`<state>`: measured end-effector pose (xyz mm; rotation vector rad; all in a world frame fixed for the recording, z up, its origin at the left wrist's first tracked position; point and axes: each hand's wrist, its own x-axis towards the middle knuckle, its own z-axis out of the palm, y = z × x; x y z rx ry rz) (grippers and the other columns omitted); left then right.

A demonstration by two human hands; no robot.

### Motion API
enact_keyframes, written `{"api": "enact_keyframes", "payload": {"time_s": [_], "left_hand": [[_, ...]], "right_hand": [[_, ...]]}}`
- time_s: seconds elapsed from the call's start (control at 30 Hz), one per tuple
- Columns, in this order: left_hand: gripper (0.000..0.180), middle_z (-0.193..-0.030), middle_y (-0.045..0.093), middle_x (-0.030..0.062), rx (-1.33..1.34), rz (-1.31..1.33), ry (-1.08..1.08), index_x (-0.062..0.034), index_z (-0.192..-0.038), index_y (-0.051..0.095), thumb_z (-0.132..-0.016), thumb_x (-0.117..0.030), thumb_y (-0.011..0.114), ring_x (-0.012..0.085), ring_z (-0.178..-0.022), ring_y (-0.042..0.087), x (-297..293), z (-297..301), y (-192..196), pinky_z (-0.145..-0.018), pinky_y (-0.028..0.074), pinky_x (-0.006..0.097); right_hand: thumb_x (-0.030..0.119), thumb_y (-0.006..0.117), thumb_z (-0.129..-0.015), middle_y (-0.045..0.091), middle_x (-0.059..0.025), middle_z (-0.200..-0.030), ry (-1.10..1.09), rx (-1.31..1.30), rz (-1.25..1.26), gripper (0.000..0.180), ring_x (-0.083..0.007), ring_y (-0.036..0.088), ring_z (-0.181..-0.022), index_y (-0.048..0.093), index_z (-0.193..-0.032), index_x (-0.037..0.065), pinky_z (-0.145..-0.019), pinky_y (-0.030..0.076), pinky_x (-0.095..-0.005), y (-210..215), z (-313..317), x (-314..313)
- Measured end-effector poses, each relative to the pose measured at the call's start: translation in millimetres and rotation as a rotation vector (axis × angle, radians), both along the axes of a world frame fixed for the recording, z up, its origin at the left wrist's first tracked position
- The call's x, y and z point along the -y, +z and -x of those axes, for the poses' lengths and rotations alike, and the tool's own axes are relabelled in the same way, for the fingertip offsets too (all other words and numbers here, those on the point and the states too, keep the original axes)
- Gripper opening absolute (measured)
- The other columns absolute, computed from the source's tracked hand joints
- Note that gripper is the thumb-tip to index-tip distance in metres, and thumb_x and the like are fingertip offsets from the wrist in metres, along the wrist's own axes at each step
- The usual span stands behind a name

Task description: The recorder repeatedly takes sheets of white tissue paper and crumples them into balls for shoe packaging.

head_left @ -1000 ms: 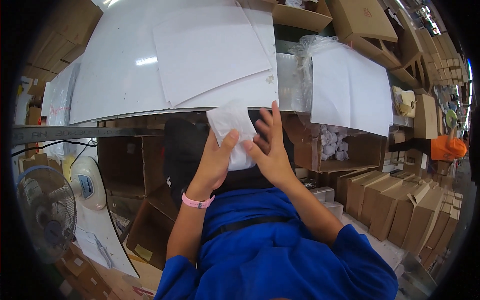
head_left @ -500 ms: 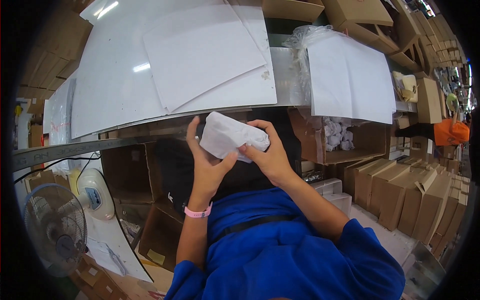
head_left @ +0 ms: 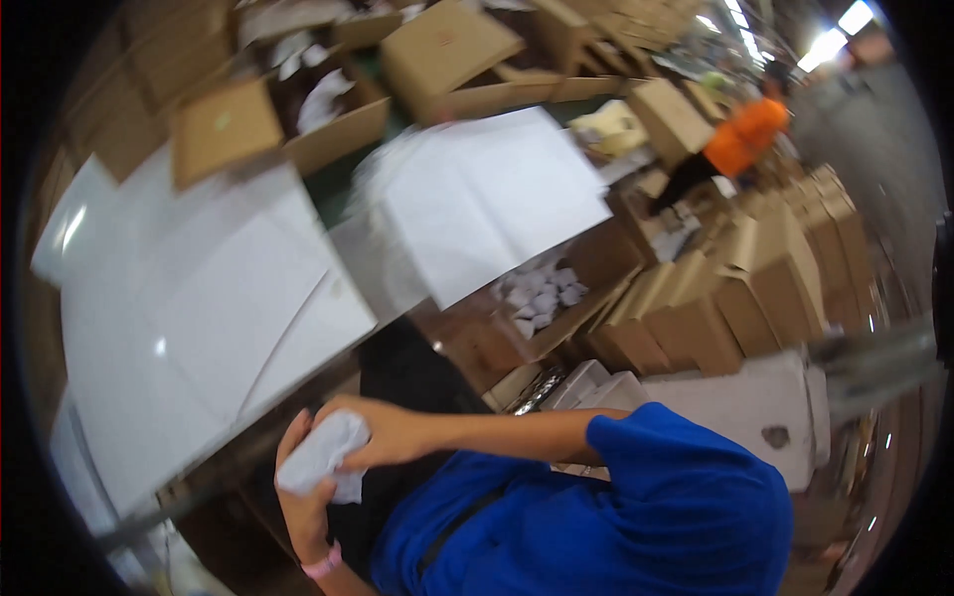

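Left hand (head_left: 302,511) and right hand (head_left: 386,433) both have their fingers closed around the white bundle (head_left: 323,452), held clear of the bench (head_left: 119,328), near its person-side edge. White sheets (head_left: 492,199) lie right of the bench; wads (head_left: 542,295) sit in a box (head_left: 613,248), also to its right.

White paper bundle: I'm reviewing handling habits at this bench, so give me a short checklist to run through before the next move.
1. Grip on the white paper bundle: ok; the left hand and right hand both hold it.
2. Wrapping closed all round: cannot tell; the hands cover part and the picture is blurred.
3. Cardboard box open: ok; crumpled white pieces show inside.
4. Room left in that box: cannot tell; its depth is hidden.
5. Co-worker in orange clear of the hands: ok; well off, beyond the box.
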<state>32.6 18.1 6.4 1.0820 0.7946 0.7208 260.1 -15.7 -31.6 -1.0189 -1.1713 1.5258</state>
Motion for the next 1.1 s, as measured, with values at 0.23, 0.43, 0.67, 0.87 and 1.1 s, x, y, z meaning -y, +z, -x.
{"api": "enact_keyframes", "payload": {"time_s": [0.23,0.43,0.67,0.87,1.1], "left_hand": [[0.099,-0.16,0.063,0.0226,0.033,0.035,0.071,0.0091,-0.162,0.052,-0.089,-0.039,0.099,0.0322,-0.142,0.067,-0.8,-31.8,-9.9,-0.124,0.051,0.046],[0.057,-0.152,0.069,0.0199,-0.066,0.03,0.136,0.0069,-0.159,0.058,-0.105,-0.003,0.076,0.0275,-0.135,0.07,5.0,-71.5,-13.7,-0.119,0.053,0.04],[0.056,-0.16,0.065,0.0197,-0.122,-0.036,0.182,0.0049,-0.163,0.054,-0.109,0.004,0.068,0.0289,-0.142,0.066,11.3,-98.7,-10.5,-0.124,0.049,0.042],[0.076,-0.174,0.05,0.0225,0.066,0.022,0.042,0.0035,-0.17,0.043,-0.106,-0.012,0.08,0.0336,-0.154,0.056,6.1,-92.4,2.3,-0.13,0.044,0.047],[0.096,-0.178,0.044,0.0236,0.067,-0.104,-0.005,0.0029,-0.174,0.033,-0.102,-0.031,0.086,0.0346,-0.16,0.049,13.0,-79.6,-7.3,-0.134,0.037,0.049]], "right_hand": [[0.015,0.086,-0.096,0.075,-0.0135,-0.135,-0.094,0.038,0.062,0.061,-0.0244,0.071,-0.128,0.06,-0.151,0.006,-0.11,0.056,-0.0392,27.1,-18.7,13.7],[0.013,0.084,-0.098,0.079,-0.0136,-0.132,-0.3,0.116,0.138,0.053,-0.0267,0.076,-0.125,0.065,-0.148,0.008,-0.11,0.058,-0.0402,17.9,-17.6,25.9],[0.011,0.083,-0.097,0.073,-0.013,-0.14,-0.242,-0.029,0.121,0.063,-0.0249,0.069,-0.133,0.058,-0.155,0.006,-0.116,0.054,-0.0408,14.4,-54.6,24.5],[0.007,0.078,-0.097,0.055,-0.0131,-0.161,0.082,-0.214,0.045,0.08,-0.0236,0.051,-0.152,0.04,-0.168,0.004,-0.127,0.043,-0.0436,31.2,-78.8,30.8],[0.007,0.078,-0.098,0.062,-0.0118,-0.155,-0.029,-0.002,0.026,0.069,-0.0226,0.056,-0.147,0.051,-0.162,0.006,-0.124,0.048,-0.0416,33.4,-61.4,26.3]]}}
